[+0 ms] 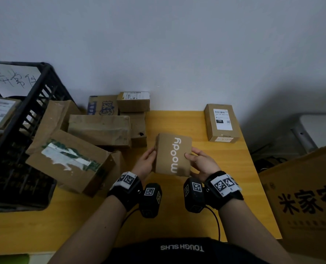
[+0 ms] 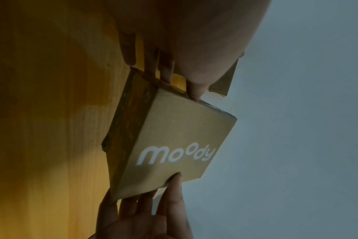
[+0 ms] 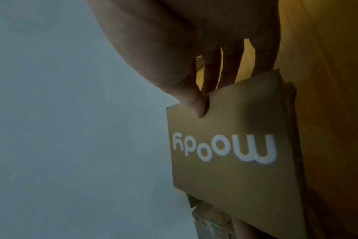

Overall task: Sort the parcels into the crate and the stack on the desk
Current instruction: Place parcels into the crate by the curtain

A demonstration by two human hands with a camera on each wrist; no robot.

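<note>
A small brown parcel printed "moody" (image 1: 172, 155) is held above the yellow desk (image 1: 177, 223) between both hands. My left hand (image 1: 147, 160) grips its left edge and my right hand (image 1: 195, 158) its right edge. Each thumb lies on the printed top face with the fingers underneath. The left wrist view shows the parcel (image 2: 174, 129) with my left thumb at one corner and the right hand (image 2: 153, 210) opposite. In the right wrist view, my thumb presses on the parcel (image 3: 235, 145). A black crate (image 1: 36, 86) stands at the far left with a labelled parcel (image 1: 0, 113) inside.
Several brown parcels (image 1: 99, 130) lie piled on the desk between the crate and my hands. One labelled box (image 1: 222, 122) lies alone at the back right of the desk. A large printed carton (image 1: 307, 199) stands off the desk's right edge.
</note>
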